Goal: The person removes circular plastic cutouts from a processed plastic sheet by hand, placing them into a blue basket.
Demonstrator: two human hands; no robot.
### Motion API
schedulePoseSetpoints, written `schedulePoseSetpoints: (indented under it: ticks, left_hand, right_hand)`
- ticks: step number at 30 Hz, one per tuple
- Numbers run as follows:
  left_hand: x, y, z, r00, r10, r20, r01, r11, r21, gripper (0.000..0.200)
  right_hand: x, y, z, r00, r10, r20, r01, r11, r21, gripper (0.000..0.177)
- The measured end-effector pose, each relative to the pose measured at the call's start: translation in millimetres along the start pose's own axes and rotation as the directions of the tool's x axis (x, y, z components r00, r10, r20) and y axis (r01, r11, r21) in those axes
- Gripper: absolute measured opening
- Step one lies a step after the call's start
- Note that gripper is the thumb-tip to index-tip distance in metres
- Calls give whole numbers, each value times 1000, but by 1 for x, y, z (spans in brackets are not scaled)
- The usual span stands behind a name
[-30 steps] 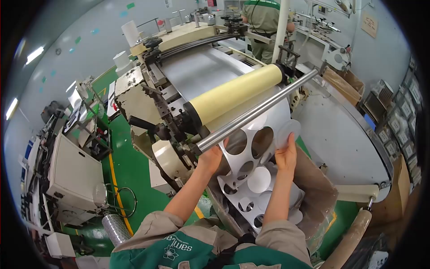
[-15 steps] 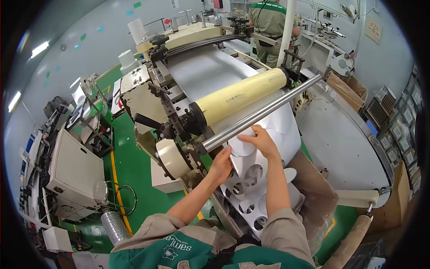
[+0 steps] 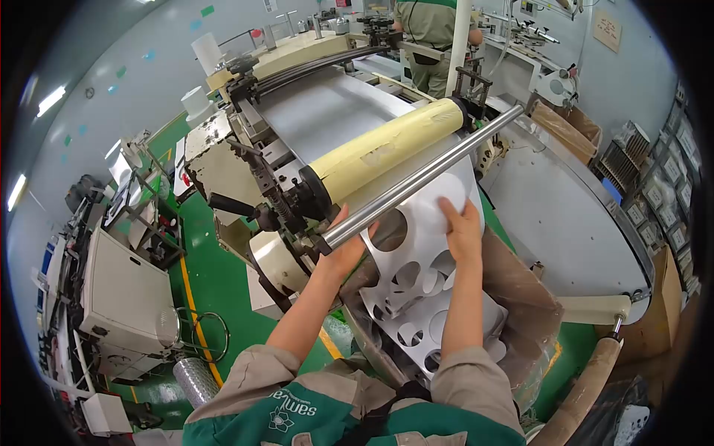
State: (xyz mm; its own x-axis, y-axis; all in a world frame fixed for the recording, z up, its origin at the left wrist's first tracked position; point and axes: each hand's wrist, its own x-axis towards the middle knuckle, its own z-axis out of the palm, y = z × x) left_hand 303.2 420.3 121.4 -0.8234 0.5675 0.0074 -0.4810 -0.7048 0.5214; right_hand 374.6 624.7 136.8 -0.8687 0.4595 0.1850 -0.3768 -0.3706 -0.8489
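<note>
A white sheet (image 3: 378, 264) with round cut-outs hangs from the machine below a steel bar (image 3: 424, 181). My right hand (image 3: 466, 232) lies against the sheet, fingers apart, its tips touching a white disc (image 3: 433, 195). Left of it, a large round hole (image 3: 390, 230) opens in the sheet. My left hand (image 3: 344, 256) is at the sheet's left edge by the bar's near end. Its visible fingertips are spread to either side of the bar, which hides the middle of the hand. Above the bar sits a yellow roller (image 3: 390, 146).
Below the sheet stands a plastic-lined box (image 3: 513, 293) holding punched white sheet. To the left are the machine's black handle (image 3: 232, 204) and a cream wheel (image 3: 277, 262). A grey panel (image 3: 561, 223) borders the right. A co-worker (image 3: 429, 33) stands at the far end.
My right hand has moved right and up across the sheet. My left hand has shifted left to the bar's end. A hole now shows in the sheet near where both hands met a disc.
</note>
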Motion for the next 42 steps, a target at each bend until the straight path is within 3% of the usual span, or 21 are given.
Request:
schedulePoseSetpoints:
  ticks: [2,4,8,11,15,16,18,21,24,27,29,32,33,35,37,38,41,42]
  left_hand:
    - [1,-1,-3,998,-29,53,33,997,-72,34]
    - [11,-16,-28,999,21,50,-23,999,34,37]
    - [-7,-41,-25,999,26,-22,-22,984,176,39]
    - [-25,-52,-18,998,-65,16,60,970,236,41]
    - [-34,-54,-10,994,-106,-19,107,965,238,44]
    - [-36,-50,-6,994,-104,-44,111,966,235,45]
    - [-32,-44,-7,998,-44,-53,55,973,223,47]
    - [-15,-27,-25,998,1,-55,8,986,167,45]
    - [-5,-16,-20,996,59,-72,-57,998,31,43]
    - [6,-13,-20,994,103,-25,-101,994,42,39]
    - [10,-11,-17,992,123,12,-124,990,72,36]
    - [7,-14,-14,997,81,17,-82,995,49,35]
    - [6,-18,-17,999,34,-16,-34,999,32,34]
    - [0,-31,-23,996,85,-24,-78,976,204,35]
    - [-18,-38,-7,999,17,-30,-9,971,237,35]
    - [-19,-41,-11,999,12,-49,1,968,250,36]
    - [-22,-45,-14,998,-12,-63,31,950,311,37]
    - [-21,-43,-16,1000,-25,-4,25,937,349,38]
  right_hand:
    - [11,0,13,992,95,78,-68,954,-293,31]
    - [18,-1,23,965,228,127,-133,848,-513,37]
    - [28,37,18,947,11,320,169,830,-531,39]
    - [15,32,10,898,252,359,-59,881,-470,38]
    - [-10,9,4,943,293,158,-174,839,-515,36]
    - [-17,7,-8,959,269,86,-207,876,-435,39]
    - [-23,31,-44,979,111,-171,-110,994,12,45]
    - [-24,15,-64,970,-65,-233,138,940,311,49]
    - [-24,-5,-37,974,-109,-198,137,982,132,44]
    - [-8,11,-31,1000,2,-31,-12,951,-309,36]
    - [-1,6,-6,991,123,56,-93,919,-383,38]
    - [12,9,24,978,21,207,59,925,-376,41]
    - [13,1,30,963,92,254,25,906,-422,41]
    - [25,30,24,930,12,368,169,874,-456,41]
    - [20,46,16,892,142,429,49,913,-405,41]
    - [16,50,13,908,128,399,39,922,-385,42]
    - [-1,53,2,993,28,119,35,866,-499,42]
    - [-6,54,-4,996,13,83,22,915,-403,41]
